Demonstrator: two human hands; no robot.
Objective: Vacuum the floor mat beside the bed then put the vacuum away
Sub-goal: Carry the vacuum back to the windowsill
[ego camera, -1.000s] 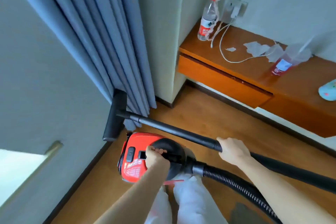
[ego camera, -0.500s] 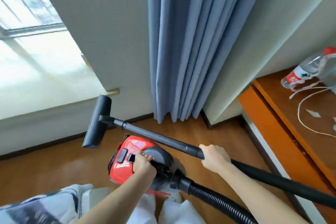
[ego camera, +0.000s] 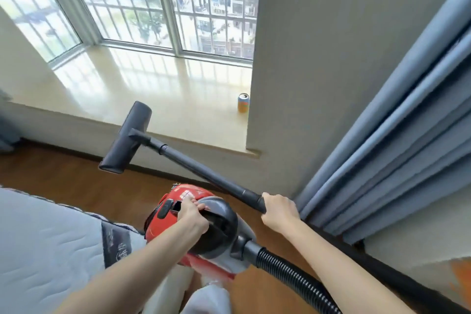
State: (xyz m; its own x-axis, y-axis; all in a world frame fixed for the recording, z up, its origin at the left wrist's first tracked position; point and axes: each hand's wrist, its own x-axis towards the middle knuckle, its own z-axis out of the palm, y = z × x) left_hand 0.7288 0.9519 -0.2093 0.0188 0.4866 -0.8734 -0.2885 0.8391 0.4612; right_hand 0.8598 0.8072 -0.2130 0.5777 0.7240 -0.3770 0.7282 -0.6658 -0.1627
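I carry a red and grey canister vacuum (ego camera: 188, 199) above the wooden floor. My left hand (ego camera: 191, 216) grips its top handle. My right hand (ego camera: 279, 211) grips the black wand (ego camera: 204, 171) near its lower end. The wand runs up and left to the black floor head (ego camera: 126, 137), which hangs in the air in front of the window sill. A ribbed black hose (ego camera: 293, 275) leaves the canister toward the lower right. No floor mat is in view.
A mattress corner (ego camera: 51, 250) lies at the lower left. A wide window sill (ego camera: 158, 94) holds a drink can (ego camera: 243, 102). Blue curtains (ego camera: 395, 148) hang at the right by a grey wall. Wooden floor (ego camera: 76, 186) runs between bed and wall.
The view has swung left, from the desk and curtain to the window and bed. Both hands keep the same hold on the vacuum and wand, which turned along with me.
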